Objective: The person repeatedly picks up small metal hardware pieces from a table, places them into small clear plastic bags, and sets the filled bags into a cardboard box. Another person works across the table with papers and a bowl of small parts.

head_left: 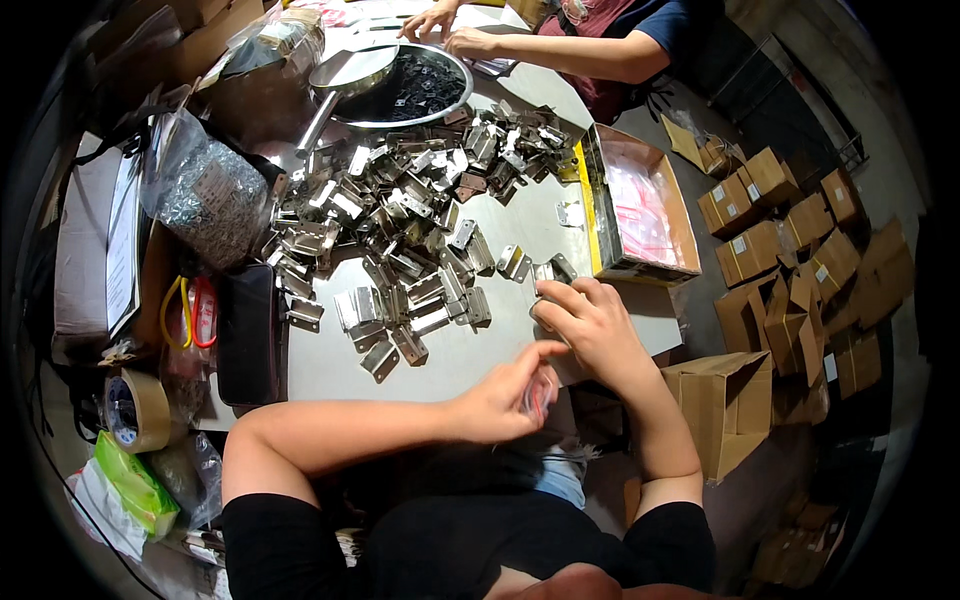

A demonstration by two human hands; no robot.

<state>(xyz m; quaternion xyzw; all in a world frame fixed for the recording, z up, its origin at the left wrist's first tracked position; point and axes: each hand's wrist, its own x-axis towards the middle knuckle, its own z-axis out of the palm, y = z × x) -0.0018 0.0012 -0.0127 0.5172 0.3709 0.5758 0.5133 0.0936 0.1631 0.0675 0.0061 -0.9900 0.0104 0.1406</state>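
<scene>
Bag (538,397), presumably light, limp, slippery, best edge-held, is clasped in curled fingers of left hand (492,403); pinch by right hand (594,328) cannot be told.

Bent silver metal brackets (408,232): overlapping, uncountable
Round silver metal basin (467,92): 1
Tan tape roll (153,410): 1
Black oblong case (249,335): 1

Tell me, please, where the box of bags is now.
In the head view, the box of bags is right of centre, beside the brackets and just beyond the right hand.
</scene>
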